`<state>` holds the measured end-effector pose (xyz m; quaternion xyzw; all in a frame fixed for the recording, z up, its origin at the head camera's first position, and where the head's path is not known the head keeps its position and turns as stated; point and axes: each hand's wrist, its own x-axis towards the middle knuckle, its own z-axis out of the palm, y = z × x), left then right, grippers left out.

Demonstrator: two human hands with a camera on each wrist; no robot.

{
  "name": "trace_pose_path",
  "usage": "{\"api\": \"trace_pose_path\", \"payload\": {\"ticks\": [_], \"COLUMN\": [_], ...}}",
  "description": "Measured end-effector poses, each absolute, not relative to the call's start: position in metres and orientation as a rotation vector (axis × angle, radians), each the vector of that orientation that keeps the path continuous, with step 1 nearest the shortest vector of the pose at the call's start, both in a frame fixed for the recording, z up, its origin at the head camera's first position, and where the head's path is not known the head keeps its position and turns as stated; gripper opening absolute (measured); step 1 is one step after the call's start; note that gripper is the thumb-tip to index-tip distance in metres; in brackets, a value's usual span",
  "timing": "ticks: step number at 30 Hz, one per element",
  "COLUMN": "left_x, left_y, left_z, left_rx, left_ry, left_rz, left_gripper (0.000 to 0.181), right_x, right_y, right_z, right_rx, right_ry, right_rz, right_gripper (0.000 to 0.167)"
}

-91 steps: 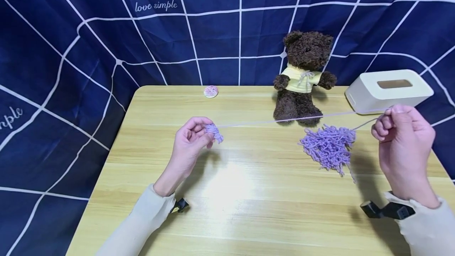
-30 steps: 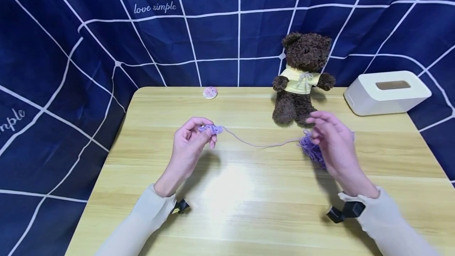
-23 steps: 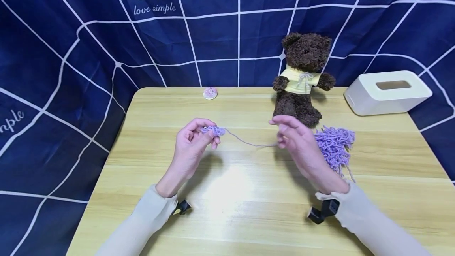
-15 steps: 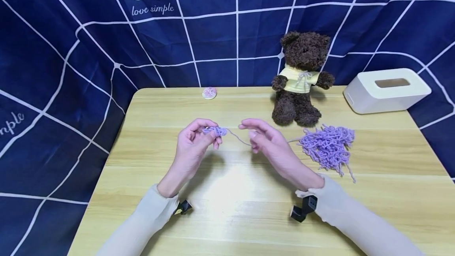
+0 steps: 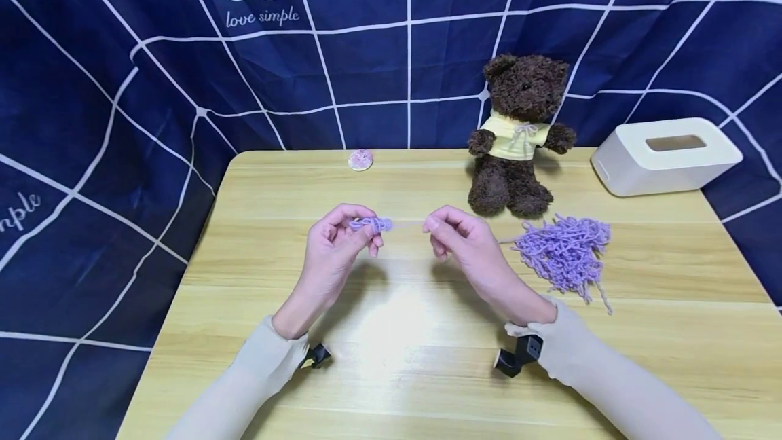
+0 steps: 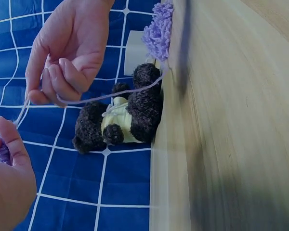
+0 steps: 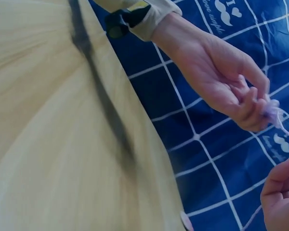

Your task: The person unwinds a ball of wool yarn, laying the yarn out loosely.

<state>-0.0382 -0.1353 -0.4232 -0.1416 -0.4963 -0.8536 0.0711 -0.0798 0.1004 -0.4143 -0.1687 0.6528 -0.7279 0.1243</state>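
Observation:
My left hand (image 5: 334, 240) pinches a small wound bundle of purple yarn (image 5: 375, 224) between thumb and fingers above the wooden table. A short way to its right, my right hand (image 5: 467, 243) pinches the yarn strand (image 6: 23, 113) between thumb and index finger, the other fingers curled in. That strand spans the gap between both hands, faint in the head view. From the right hand it trails on to a loose, tangled heap of purple yarn (image 5: 565, 253) lying on the table. In the right wrist view, the bundle is blurred and partly hidden by the left fingers.
A brown teddy bear (image 5: 519, 134) in a yellow shirt sits behind the heap. To its right stands a white tissue box (image 5: 668, 158). A round pink speckled disc (image 5: 360, 159) lies at the back edge of the table (image 5: 275, 182). Blue gridded cloth (image 5: 366, 66) hangs behind.
My right hand has come from the far right, where it held the strand taut, to beside my left hand. Its fingers loosened on the way and now pinch the strand again. The left hand barely moves.

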Motion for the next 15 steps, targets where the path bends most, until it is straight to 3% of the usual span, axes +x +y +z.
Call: {"api": "trace_pose_path", "payload": {"ticks": [15], "left_x": [-0.036], "left_y": [-0.140], "left_z": [-0.428], "left_rx": [-0.411], "left_ry": [-1.480], "left_rz": [-2.564], "left_gripper": [0.026], "right_x": [-0.080], "right_y": [0.160], "right_z": [-0.386], "right_rx": [-0.469], "right_ry": [1.719], "right_rz": [-2.546], "right_gripper": [0.022]}}
